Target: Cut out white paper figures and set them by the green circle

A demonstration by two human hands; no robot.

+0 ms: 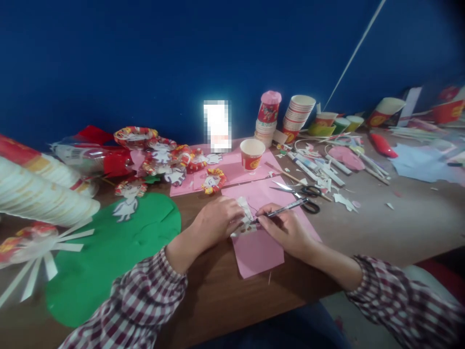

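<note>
My right hand (290,235) is closed around a dark pen (285,208), its tip pointing left at a small white paper piece (247,213). My left hand (218,218) has its fingers bent over that paper piece and grips its left side. Dark marks show on the paper, too blurred to read. Beneath both hands lies a pink paper sheet (257,254). Scissors (300,196) with dark handles lie spread just beyond my right hand. A red and white paper cup (252,155) stands past my hands.
On the left are a green paper shape (109,261) and stacked white cups (43,186) on their side. Paper figures with red and yellow rings (170,155) lie at the back left. Upright cup stacks (298,116), markers (305,167) and paper scraps (345,201) occupy the right.
</note>
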